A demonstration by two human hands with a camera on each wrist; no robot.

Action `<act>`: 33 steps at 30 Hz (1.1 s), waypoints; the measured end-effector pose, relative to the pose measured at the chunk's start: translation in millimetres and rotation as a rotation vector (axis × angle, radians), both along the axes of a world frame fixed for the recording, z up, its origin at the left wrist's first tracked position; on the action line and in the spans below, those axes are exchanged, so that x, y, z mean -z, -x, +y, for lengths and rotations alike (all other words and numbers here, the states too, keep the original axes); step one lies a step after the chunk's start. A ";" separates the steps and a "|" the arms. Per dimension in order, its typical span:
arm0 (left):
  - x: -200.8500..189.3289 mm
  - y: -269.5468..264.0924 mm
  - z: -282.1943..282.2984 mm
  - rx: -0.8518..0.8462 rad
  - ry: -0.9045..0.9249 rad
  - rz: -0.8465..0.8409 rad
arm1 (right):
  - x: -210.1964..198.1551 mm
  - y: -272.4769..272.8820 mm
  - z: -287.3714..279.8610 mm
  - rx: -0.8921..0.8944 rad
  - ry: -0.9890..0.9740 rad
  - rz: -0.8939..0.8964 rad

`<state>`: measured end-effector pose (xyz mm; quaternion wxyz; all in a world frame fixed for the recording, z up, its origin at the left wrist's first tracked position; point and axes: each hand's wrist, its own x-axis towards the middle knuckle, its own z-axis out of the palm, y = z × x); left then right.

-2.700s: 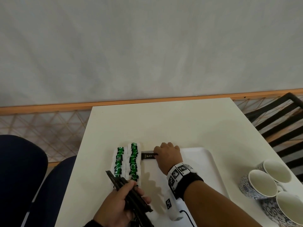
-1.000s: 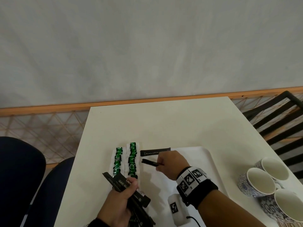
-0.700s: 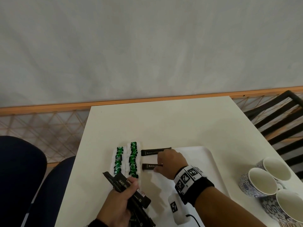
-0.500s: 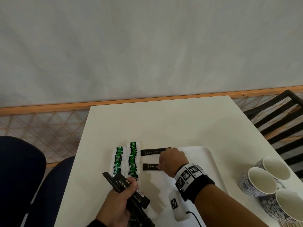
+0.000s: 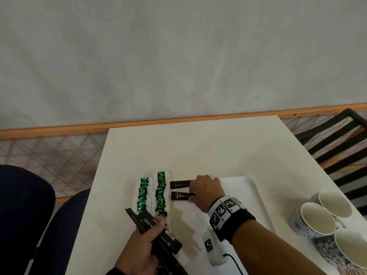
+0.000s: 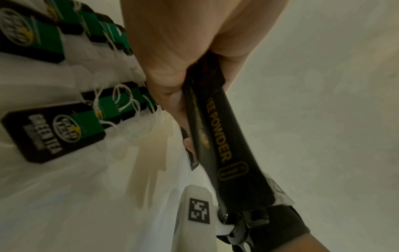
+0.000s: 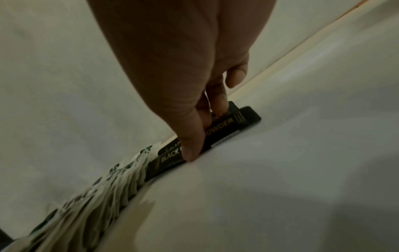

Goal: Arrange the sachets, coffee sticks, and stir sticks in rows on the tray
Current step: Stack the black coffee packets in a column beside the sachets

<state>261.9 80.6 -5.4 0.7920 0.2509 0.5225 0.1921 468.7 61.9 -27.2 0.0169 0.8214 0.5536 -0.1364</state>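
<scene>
The second coffee stick [image 5: 179, 195] lies on the white tray [image 5: 256, 197], just below the first coffee stick [image 5: 179, 184] in the head view, its long axis running left to right across the frame. The right hand [image 5: 206, 192] is on it: the fingers [image 7: 192, 150] curl down and pinch its right half, the thumb against its near edge. To the left stand two rows of green tea sachets [image 5: 159, 193], their rows running up and down the frame. Lower in the frame, the left hand [image 5: 143, 249] is clenched around a bundle of black sticks [image 5: 158, 233], pointing toward the upper left. I think the next stick must come from this bundle, which lies down and left of the right hand, near it. Cups [image 5: 317, 219] stand on the bench [image 5: 198, 147] at the right.
</scene>
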 end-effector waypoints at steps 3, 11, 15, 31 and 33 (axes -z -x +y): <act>-3.2 -3.2 -2.6 0.023 -0.026 -0.005 | 3.0 -0.5 4.8 -0.001 -0.090 -0.019; 3.1 1.2 0.3 0.020 -0.023 0.012 | 8.7 -0.4 13.9 -0.037 -0.161 -0.079; 1.9 0.6 -0.3 0.028 -0.010 0.005 | 8.8 -0.2 14.5 -0.048 -0.180 -0.089; -8.5 -3.6 -5.6 0.058 -0.129 -0.101 | -39.0 36.0 -25.8 -0.137 -0.049 0.774; -7.5 -4.9 -7.2 0.058 -0.118 -0.106 | -36.6 37.8 -30.7 -0.129 -0.072 0.751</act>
